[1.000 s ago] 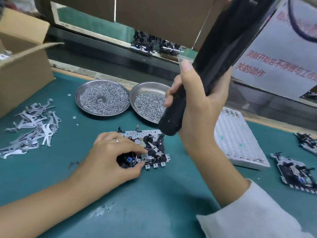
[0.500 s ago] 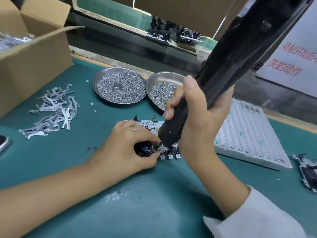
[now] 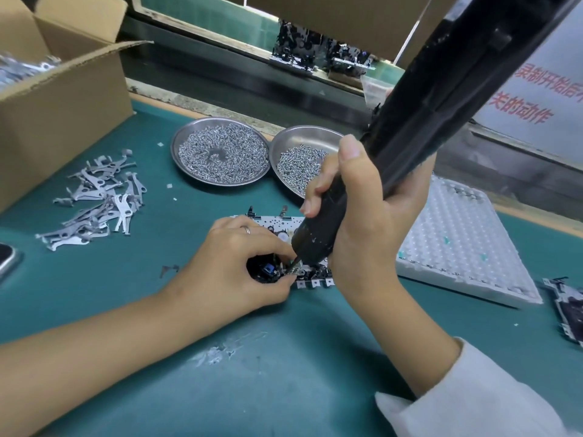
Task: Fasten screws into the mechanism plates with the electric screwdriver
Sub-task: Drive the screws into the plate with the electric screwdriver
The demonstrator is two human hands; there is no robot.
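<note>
The electric screwdriver [image 3: 318, 234], gripped by the right hand [image 3: 362, 222], has been lowered onto the mechanism plate [image 3: 312, 275], which is being pinched steady by the left hand [image 3: 233, 263]; fastening is likely beginning.

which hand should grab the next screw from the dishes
Left, probably. The right hand grips the electric screwdriver, bit down on the mechanism plate. The left hand only steadies the plate, nearer the screw dishes.
</note>
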